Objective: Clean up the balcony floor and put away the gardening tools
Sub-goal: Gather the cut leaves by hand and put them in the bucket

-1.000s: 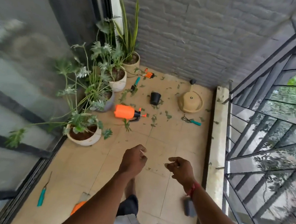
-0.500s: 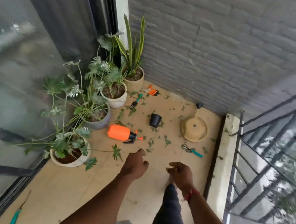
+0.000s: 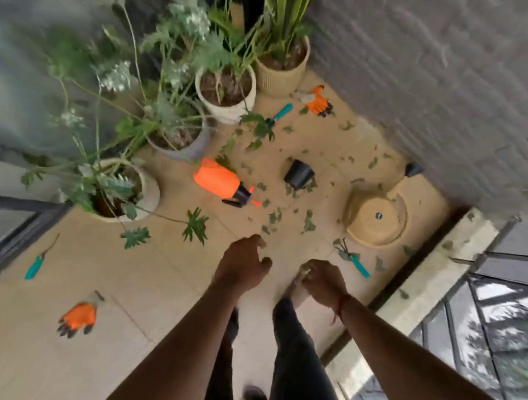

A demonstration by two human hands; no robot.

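- Leaf scraps (image 3: 275,216) in the head view lie scattered over the balcony floor (image 3: 162,292), thickest between the orange spray bottle (image 3: 217,181) and the beige watering can (image 3: 377,217). They look like trimmings from the potted plants (image 3: 224,84) ranged along the glass on the left.
- Same view, the tools: the spray bottle lies on its side, and a small black pot (image 3: 299,174) is tipped over near it. Both look dropped rather than stored.
- A teal-handled hand rake (image 3: 354,259) lies just beside the watering can, and a teal-handled trowel (image 3: 278,115) lies near the potted plants. A third teal-handled tool (image 3: 36,262) sits by the door frame on the left.
- One orange glove (image 3: 318,103) sits at the foot of the brick wall (image 3: 436,87). Its mate (image 3: 78,316) lies well apart on the near floor.
- Same view, the grips: the left grip (image 3: 242,264) hangs over bare tile, fingers loosely curled and holding nothing. The right grip (image 3: 322,280) has its fingers curled inward, and blur hides whether they pinch anything, so I cannot tell.
- Neither grip touches a tool. The hand rake is the nearest, ahead and to the right of the right grip. The leaf scraps begin just ahead of the left grip, and the spray bottle lies farther ahead on the left.
- Judging by the spread, collecting has not yet started.
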